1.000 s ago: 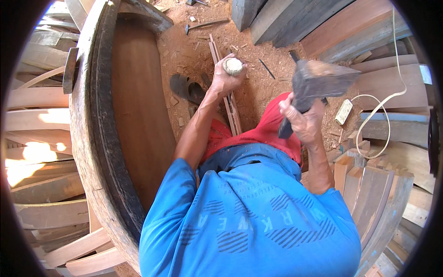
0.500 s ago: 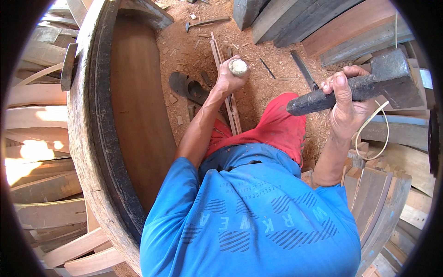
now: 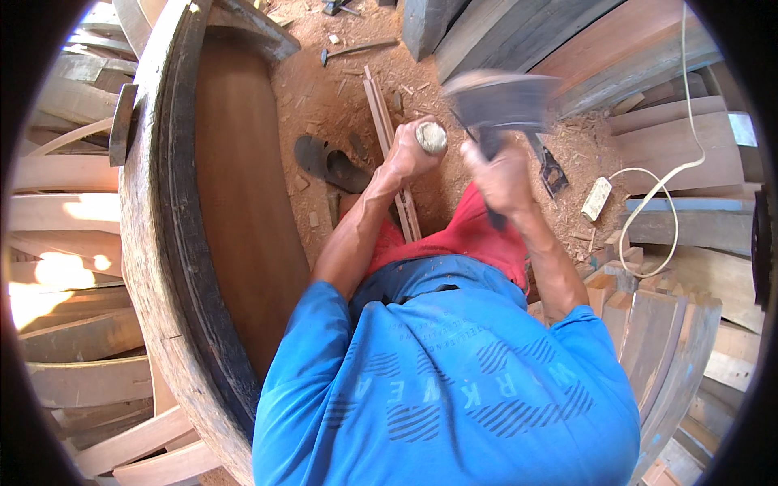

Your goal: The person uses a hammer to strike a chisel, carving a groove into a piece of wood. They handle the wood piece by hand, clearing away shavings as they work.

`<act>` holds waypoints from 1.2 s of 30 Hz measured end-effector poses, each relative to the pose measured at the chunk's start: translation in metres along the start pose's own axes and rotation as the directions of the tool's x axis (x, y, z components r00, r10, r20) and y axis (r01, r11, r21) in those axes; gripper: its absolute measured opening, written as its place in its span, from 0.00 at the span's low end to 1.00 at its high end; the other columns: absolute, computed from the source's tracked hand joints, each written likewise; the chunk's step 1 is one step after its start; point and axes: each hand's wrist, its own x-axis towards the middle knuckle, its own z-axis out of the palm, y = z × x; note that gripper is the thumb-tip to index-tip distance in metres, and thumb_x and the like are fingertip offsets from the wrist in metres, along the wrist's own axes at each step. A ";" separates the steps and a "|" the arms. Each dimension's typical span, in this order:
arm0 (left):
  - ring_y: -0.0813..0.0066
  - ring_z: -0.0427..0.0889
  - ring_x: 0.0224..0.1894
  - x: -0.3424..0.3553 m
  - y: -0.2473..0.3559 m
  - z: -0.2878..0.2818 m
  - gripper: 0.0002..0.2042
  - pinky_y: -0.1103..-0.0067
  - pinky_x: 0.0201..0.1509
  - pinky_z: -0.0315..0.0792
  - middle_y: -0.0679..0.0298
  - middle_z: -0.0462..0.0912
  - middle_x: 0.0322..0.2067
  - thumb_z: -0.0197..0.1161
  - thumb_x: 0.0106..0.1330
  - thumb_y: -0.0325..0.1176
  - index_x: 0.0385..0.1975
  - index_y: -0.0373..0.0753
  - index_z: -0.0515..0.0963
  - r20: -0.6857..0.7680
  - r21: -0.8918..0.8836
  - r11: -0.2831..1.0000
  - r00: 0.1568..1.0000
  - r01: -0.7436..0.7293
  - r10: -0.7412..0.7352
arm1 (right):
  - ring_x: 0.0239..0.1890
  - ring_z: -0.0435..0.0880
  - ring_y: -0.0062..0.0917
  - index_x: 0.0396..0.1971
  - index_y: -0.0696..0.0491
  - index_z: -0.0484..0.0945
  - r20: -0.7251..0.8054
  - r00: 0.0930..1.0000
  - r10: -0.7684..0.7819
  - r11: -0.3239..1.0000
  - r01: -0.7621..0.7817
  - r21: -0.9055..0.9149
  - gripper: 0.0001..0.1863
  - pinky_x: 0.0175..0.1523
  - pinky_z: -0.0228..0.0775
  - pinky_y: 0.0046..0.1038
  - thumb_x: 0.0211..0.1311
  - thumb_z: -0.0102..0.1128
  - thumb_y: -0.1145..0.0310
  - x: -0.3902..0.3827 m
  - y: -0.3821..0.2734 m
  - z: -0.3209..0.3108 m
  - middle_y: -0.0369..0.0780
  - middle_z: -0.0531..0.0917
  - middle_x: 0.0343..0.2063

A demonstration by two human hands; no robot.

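My left hand (image 3: 409, 154) grips an upright chisel whose round pale handle end (image 3: 431, 138) points toward me. My right hand (image 3: 501, 174) holds a heavy dark hammer (image 3: 496, 99), its head blurred with motion just right of and above the chisel end. The chisel's tip is hidden below my hand, over thin wooden strips (image 3: 389, 146) lying on the sawdust ground. My blue shirt and red shorts fill the lower middle.
A large curved wooden hull piece with a dark rim (image 3: 174, 243) stands at my left. A dark sandal (image 3: 328, 162) lies on the sawdust. A white plug block with cable (image 3: 598, 197) lies at right, among stacked planks (image 3: 664, 324). Curved timber pieces lie far left (image 3: 57, 211).
The hammer was raised out to the right half a second ago; now it has swung left and down toward the chisel's end. My left hand has kept the chisel in place.
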 end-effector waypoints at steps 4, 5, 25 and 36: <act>0.50 0.88 0.39 -0.022 -0.010 0.009 0.12 0.69 0.40 0.80 0.48 0.86 0.30 0.71 0.53 0.31 0.37 0.36 0.82 -0.082 0.102 0.993 0.994 -0.062 0.071 | 0.28 0.85 0.38 0.46 0.61 0.79 0.329 0.931 0.157 0.946 -0.046 -0.322 0.19 0.38 0.76 0.36 0.62 0.65 0.63 -0.012 0.003 -0.015 0.50 0.83 0.24; 0.52 0.89 0.38 -0.017 -0.012 0.008 0.12 0.70 0.40 0.80 0.49 0.86 0.30 0.71 0.53 0.30 0.36 0.36 0.82 -0.050 0.032 0.999 0.998 -0.027 0.028 | 0.28 0.84 0.35 0.45 0.61 0.79 0.271 0.948 0.164 0.963 -0.094 -0.253 0.18 0.38 0.75 0.35 0.62 0.66 0.64 -0.009 -0.002 -0.017 0.48 0.83 0.24; 0.68 0.87 0.34 -0.016 0.001 -0.006 0.08 0.74 0.40 0.79 0.55 0.86 0.30 0.70 0.55 0.29 0.33 0.36 0.82 -0.011 -0.018 0.999 0.999 0.032 -0.032 | 0.21 0.78 0.19 0.36 0.57 0.80 -0.031 0.998 -0.051 0.998 0.050 -0.025 0.08 0.30 0.72 0.29 0.65 0.66 0.68 0.014 -0.032 -0.015 0.35 0.81 0.19; 0.84 0.81 0.32 -0.005 -0.032 0.000 0.04 0.80 0.38 0.77 0.67 0.83 0.27 0.68 0.58 0.24 0.29 0.35 0.80 -0.181 -0.161 0.987 0.982 0.017 -0.046 | 0.28 0.77 0.23 0.44 0.59 0.79 -0.025 0.999 0.039 0.997 -0.037 0.064 0.15 0.37 0.73 0.31 0.61 0.69 0.68 0.013 -0.048 -0.028 0.37 0.82 0.25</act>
